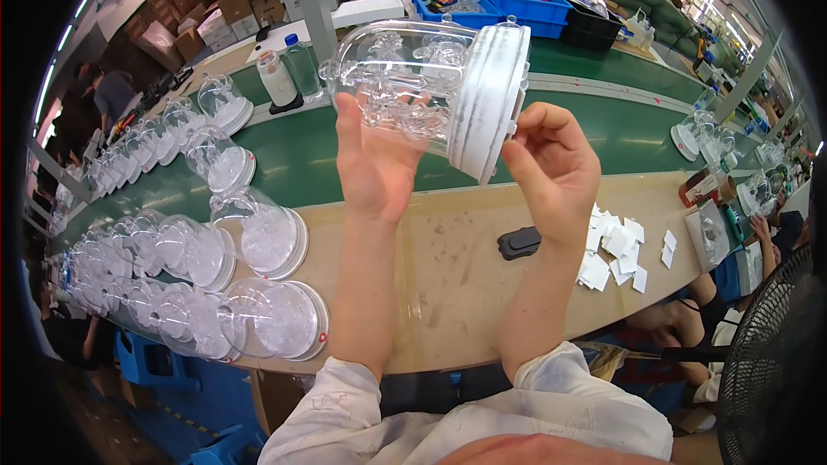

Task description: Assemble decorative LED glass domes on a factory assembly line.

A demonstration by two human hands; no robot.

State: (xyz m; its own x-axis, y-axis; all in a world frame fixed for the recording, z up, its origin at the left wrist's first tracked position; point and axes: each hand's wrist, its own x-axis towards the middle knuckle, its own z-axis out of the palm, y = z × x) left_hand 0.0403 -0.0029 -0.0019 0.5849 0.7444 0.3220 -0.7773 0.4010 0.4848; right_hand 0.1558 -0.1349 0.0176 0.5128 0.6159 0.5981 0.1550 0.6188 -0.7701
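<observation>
In front of me a clear dome ornament (pixel 401 77) lies tilted on its side in the air, its white ribbed base (pixel 487 95) facing right. Clear figures show inside it. My left hand (pixel 376 164) cradles the dome from below, fingers behind it and thumb up along its near side. My right hand (pixel 556 155) has thumb and fingers pinched together at the underside of the base; what sits between the fingertips is too small to make out. Beneath, on the tan work surface (pixel 439 267), lie a small black object (pixel 519 243) and a pile of white square pieces (pixel 616 245).
Several similar domes (pixel 276 314) stand at the left, and more line the green belt (pixel 293 159). Bottles (pixel 301 65) and blue bins (pixel 525 0) are beyond. A black fan (pixel 767 353) is at right, near other people's hands.
</observation>
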